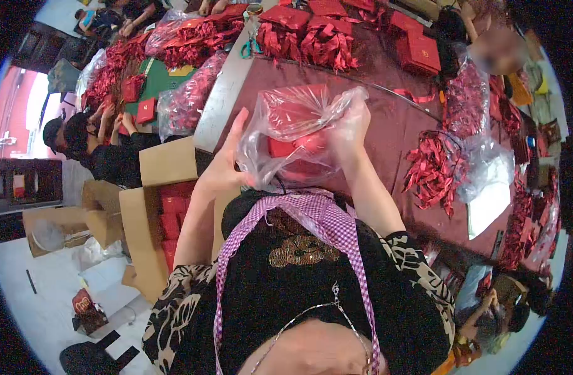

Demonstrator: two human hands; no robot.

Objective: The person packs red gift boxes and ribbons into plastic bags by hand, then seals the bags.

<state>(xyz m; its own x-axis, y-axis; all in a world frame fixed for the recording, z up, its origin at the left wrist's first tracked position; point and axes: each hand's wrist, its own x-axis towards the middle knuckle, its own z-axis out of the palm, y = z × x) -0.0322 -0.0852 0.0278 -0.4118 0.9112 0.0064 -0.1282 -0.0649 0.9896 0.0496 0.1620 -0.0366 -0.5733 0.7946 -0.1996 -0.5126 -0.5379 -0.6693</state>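
Observation:
Above the front edge of the table, a clear plastic bag (252, 140) with red boxes (292, 112) inside is between my two hands. My right hand (350, 128) is closed around the bag's gathered upper right side. At the left side of the bag, my left hand (221, 164) has its fingers stretched upward and the thumb apart, close against the plastic. Whether the left fingers touch the bag all along is hard to see. Wrinkles and glare in the plastic blur the boxes' edges.
Red boxes with ribbons (327, 40) and stacked red boxes (422, 53) line the table's far side. Teal scissors (250, 49) lie at back left. A ribbon bundle (436, 169) is on the right. An open carton (142, 228) of red boxes stands left. Other people work around.

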